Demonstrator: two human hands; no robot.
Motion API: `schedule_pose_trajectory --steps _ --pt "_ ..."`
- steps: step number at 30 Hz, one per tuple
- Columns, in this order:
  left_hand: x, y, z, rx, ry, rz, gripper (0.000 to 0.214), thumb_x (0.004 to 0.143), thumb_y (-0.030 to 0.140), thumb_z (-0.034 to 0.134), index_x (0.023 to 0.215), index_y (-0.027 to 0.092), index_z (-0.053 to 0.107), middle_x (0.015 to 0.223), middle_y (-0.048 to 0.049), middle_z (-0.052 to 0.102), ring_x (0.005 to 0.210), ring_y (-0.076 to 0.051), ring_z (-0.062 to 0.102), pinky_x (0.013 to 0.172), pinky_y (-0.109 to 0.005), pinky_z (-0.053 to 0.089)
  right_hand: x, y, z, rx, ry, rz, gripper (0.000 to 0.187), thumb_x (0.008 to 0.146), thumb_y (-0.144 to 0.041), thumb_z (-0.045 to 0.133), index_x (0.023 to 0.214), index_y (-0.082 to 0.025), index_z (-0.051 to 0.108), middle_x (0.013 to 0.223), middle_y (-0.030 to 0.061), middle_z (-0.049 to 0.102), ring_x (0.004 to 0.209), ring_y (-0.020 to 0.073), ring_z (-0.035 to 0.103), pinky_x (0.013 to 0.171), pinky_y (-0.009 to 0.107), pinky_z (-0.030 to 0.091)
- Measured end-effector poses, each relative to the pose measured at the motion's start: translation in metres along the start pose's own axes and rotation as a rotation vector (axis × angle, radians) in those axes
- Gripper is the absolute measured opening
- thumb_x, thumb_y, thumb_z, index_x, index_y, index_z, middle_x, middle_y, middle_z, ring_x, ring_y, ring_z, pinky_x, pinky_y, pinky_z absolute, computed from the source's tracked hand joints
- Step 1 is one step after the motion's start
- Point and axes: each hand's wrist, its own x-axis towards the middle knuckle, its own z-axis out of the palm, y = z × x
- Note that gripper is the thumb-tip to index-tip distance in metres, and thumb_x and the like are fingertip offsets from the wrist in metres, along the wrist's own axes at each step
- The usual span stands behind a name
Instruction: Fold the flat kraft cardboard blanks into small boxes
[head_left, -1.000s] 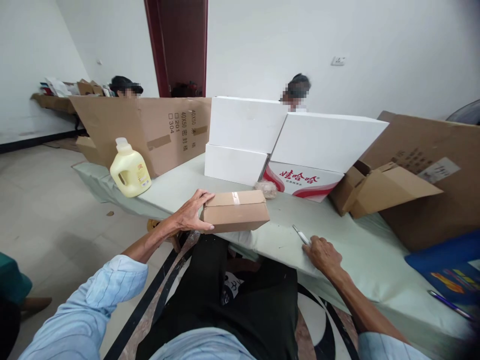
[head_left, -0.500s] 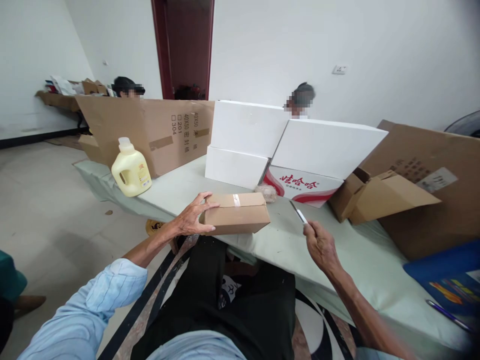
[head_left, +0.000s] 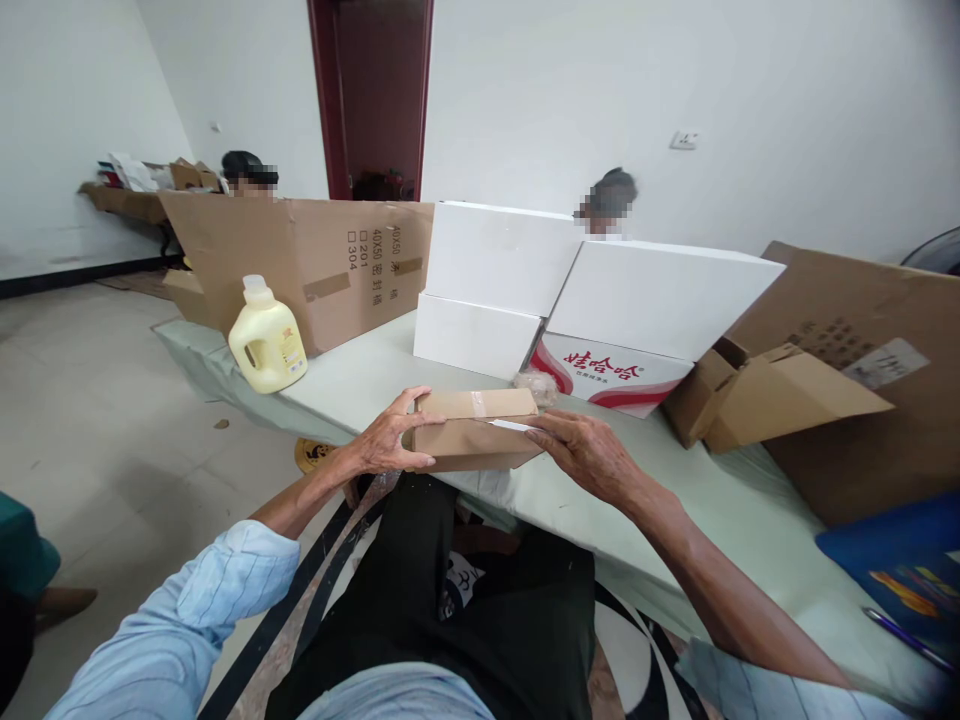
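A small brown cardboard box [head_left: 471,432], sealed with clear tape on top, lies at the near edge of the pale green table [head_left: 720,520]. My left hand [head_left: 390,437] grips the box's left end, thumb on the front and fingers over the top. My right hand [head_left: 589,452] is closed on a thin silver blade [head_left: 510,425]. The blade lies along the box's front top edge, pointing left.
White foam boxes [head_left: 499,255] and a red-printed carton [head_left: 607,368] stand behind the box. A yellow detergent jug [head_left: 268,342] sits at the left, an open brown carton [head_left: 772,395] at the right. Large cardboard sheets line the back. Two people sit beyond them. A pen [head_left: 904,638] lies far right.
My right hand picked the blade up from the table, raised it, then swung left and laid it on the box's top edge. My left hand has stayed on the box.
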Motion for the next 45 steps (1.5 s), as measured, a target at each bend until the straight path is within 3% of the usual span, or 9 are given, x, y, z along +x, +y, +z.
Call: schedule_pose_trajectory --steps 10,18,26,31,38,42,45 --pt "0.001 0.002 -0.002 0.032 -0.013 -0.001 0.071 0.076 0.033 0.092 0.143 0.027 0.069 0.166 -0.0169 0.036 0.154 -0.041 0.042 0.122 -0.061 0.045 0.014 -0.002 -0.005 -0.156 -0.023 -0.069 0.045 0.113 -0.045 0.037 0.109 -0.026 0.076 0.103 0.0075 0.076 0.090 0.0238 0.069 0.068 0.032 0.042" --pt "0.001 0.001 -0.002 0.050 -0.018 -0.006 0.070 0.076 0.034 0.092 0.141 0.027 0.070 0.166 -0.0167 0.037 0.154 -0.041 0.042 0.123 -0.060 0.044 0.021 -0.003 -0.016 -0.238 -0.059 -0.040 0.038 0.112 -0.042 0.043 0.103 -0.025 0.076 0.104 0.0073 0.075 0.093 0.0239 0.069 0.065 0.031 0.038" --pt "0.001 0.005 -0.006 0.042 -0.025 -0.003 0.071 0.075 0.031 0.093 0.142 0.028 0.069 0.163 -0.0159 0.039 0.152 -0.041 0.043 0.121 -0.060 0.045 0.034 -0.018 -0.027 -0.428 -0.122 -0.015 0.040 0.111 -0.042 0.043 0.096 -0.022 0.075 0.099 0.0086 0.074 0.080 0.0209 0.066 0.058 0.031 0.028" --pt "0.002 0.006 -0.006 0.052 -0.028 -0.006 0.072 0.072 0.030 0.095 0.139 0.027 0.071 0.161 -0.0158 0.040 0.151 -0.040 0.045 0.121 -0.059 0.046 0.042 -0.021 -0.033 -0.492 -0.179 0.045 0.035 0.110 -0.040 0.048 0.094 -0.023 0.074 0.101 0.0081 0.075 0.077 0.0194 0.065 0.061 0.029 0.030" --pt "0.002 0.007 -0.011 0.047 -0.029 -0.017 0.072 0.071 0.027 0.094 0.139 0.027 0.071 0.157 -0.0156 0.042 0.149 -0.040 0.047 0.121 -0.058 0.047 0.026 0.006 -0.040 -0.471 -0.099 0.102 0.033 0.106 -0.039 0.050 0.091 -0.023 0.075 0.098 0.0107 0.076 0.079 0.0243 0.067 0.062 0.032 0.034" --pt "0.001 0.008 -0.013 0.060 -0.045 -0.033 0.081 0.072 0.026 0.093 0.147 0.029 0.064 0.160 -0.0157 0.040 0.150 -0.039 0.046 0.122 -0.057 0.045 -0.003 0.036 -0.038 -0.145 0.048 0.063 0.044 0.107 -0.055 0.044 0.105 -0.025 0.076 0.103 0.0093 0.077 0.088 0.0264 0.068 0.070 0.035 0.044" --pt "0.001 0.009 -0.015 0.077 -0.077 -0.043 0.086 0.072 0.027 0.093 0.151 0.030 0.059 0.163 -0.0159 0.038 0.152 -0.040 0.043 0.123 -0.058 0.043 -0.033 0.071 -0.012 0.066 0.234 0.167 0.051 0.104 -0.065 0.043 0.106 -0.024 0.074 0.097 0.0098 0.075 0.086 0.0266 0.067 0.076 0.037 0.049"
